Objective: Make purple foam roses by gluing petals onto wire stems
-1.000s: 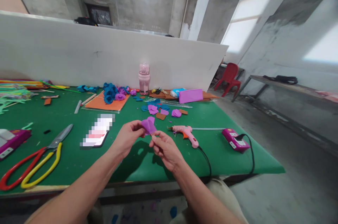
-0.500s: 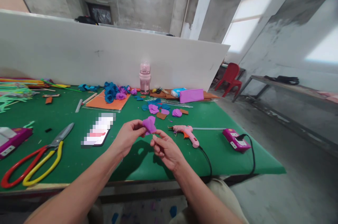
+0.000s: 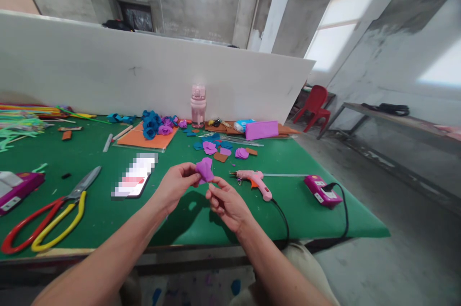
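A small purple paper flower [image 3: 205, 170] is held up over the green table [image 3: 284, 222] between my two hands. My left hand [image 3: 180, 182] pinches its left edge between thumb and fingers. Just below and to the right, my right hand [image 3: 227, 201] is closed at the flower's base; whether a stem is in those fingers I cannot make out. Beyond the hands lie loose purple petals [image 3: 209, 148], blue pieces [image 3: 226, 145] and a brown piece [image 3: 220, 157]. A pink glue gun [image 3: 254, 181] rests to the right, apart from my right hand.
Large scissors [image 3: 68, 205] and a phone [image 3: 135, 176] lie at left. Finished blue flowers [image 3: 151, 126] sit on an orange sheet [image 3: 144, 141]. A pink bottle [image 3: 198, 106] stands by the white partition [image 3: 216, 70]. A purple power strip [image 3: 321, 191] with a black cable is at right.
The purple flower has turned slightly in my fingers, and its petal now looks rounder. Both hands keep nearly the same place and grip.
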`<state>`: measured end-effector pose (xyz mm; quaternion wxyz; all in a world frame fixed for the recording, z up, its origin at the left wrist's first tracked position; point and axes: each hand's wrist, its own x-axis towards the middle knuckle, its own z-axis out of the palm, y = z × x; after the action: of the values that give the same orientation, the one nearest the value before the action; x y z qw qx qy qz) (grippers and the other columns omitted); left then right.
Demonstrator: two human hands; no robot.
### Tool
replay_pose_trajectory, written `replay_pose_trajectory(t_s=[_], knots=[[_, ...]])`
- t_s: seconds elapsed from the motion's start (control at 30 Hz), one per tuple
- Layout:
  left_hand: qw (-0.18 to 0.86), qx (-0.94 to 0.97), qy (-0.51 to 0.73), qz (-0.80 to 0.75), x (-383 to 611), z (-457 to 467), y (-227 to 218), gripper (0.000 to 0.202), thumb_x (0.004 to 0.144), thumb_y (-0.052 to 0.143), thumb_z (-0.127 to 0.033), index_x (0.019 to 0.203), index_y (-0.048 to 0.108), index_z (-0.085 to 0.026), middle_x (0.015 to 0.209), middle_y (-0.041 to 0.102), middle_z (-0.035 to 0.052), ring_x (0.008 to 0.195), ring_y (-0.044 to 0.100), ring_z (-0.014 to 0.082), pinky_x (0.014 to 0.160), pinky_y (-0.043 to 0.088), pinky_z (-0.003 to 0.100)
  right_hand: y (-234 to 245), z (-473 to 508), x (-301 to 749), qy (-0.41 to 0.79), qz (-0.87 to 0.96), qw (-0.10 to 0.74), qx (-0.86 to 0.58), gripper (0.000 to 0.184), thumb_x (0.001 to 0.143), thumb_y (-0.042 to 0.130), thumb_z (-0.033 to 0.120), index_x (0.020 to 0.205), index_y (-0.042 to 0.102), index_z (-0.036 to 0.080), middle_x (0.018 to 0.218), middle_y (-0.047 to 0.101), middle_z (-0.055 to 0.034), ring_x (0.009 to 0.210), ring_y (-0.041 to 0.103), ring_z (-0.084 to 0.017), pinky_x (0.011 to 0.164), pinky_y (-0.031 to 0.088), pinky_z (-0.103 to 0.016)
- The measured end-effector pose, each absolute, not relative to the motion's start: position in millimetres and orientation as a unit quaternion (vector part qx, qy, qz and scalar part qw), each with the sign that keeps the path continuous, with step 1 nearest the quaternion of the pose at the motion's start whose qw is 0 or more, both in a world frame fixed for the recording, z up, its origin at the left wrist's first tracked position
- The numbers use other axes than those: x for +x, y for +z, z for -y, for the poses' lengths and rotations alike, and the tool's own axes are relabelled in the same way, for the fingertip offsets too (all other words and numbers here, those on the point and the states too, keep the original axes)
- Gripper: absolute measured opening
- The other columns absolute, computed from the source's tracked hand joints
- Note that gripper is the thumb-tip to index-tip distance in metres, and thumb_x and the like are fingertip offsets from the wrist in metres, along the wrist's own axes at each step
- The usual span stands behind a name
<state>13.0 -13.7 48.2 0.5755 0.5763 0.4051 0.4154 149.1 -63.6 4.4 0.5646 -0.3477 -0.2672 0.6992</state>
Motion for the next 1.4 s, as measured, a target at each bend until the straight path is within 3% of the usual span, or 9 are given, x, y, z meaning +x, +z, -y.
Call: replay_pose_trajectory(t_s=[0.63, 0.83, 1.03, 1.4], knots=[[0.611, 0.562, 0.444, -0.338, 8.2, 14.2, 50.2, 0.011, 0.067, 0.065, -0.021, 0.076, 0.063, -0.016, 0.067, 0.060, 0.0005, 0.062, 0.051, 0.0121, 0.063, 0.040, 0.025, 3.3, 64.1, 147.7, 0.667, 0.322, 0.583, -0.335, 0.028, 0.069, 0.069, 0.030, 0.091, 0.055, 0.020, 0.059, 0.058, 0.0046, 0.039, 0.035, -0.002, 0.036, 0.017, -0.013], [0.636, 0.599, 0.422, -0.241, 1.9, 24.0, 65.5, 0.035, 0.066, 0.069, -0.025, 0.099, 0.061, -0.017, 0.088, 0.063, 0.0048, 0.081, 0.055, 0.0168, 0.072, 0.043, 0.027, 3.9, 66.7, 148.6, 0.593, 0.429, 0.604, -0.314, 0.017, 0.076, 0.064, 0.032, 0.087, 0.059, 0.019, 0.057, 0.057, 0.0042, 0.043, 0.038, -0.003, 0.040, 0.024, -0.015], [0.605, 0.645, 0.406, -0.230, 3.2, 28.8, 68.2, 0.023, 0.068, 0.069, -0.029, 0.084, 0.061, -0.016, 0.081, 0.058, 0.0037, 0.076, 0.054, 0.0160, 0.069, 0.043, 0.029, -0.5, 67.2, 151.5, 0.534, 0.484, 0.628, -0.295, 0.011, 0.081, 0.061, 0.029, 0.086, 0.062, 0.019, 0.059, 0.059, 0.0028, 0.053, 0.048, -0.006, 0.052, 0.036, -0.018], [0.583, 0.663, 0.416, -0.218, 4.6, 30.4, 69.6, 0.016, 0.070, 0.067, -0.026, 0.079, 0.060, -0.015, 0.076, 0.054, 0.0018, 0.072, 0.053, 0.0143, 0.068, 0.043, 0.027, -6.2, 64.6, 149.8, 0.495, 0.493, 0.634, -0.331, 0.012, 0.082, 0.059, 0.028, 0.090, 0.063, 0.020, 0.061, 0.058, 0.0033, 0.057, 0.048, -0.007, 0.056, 0.038, -0.019]])
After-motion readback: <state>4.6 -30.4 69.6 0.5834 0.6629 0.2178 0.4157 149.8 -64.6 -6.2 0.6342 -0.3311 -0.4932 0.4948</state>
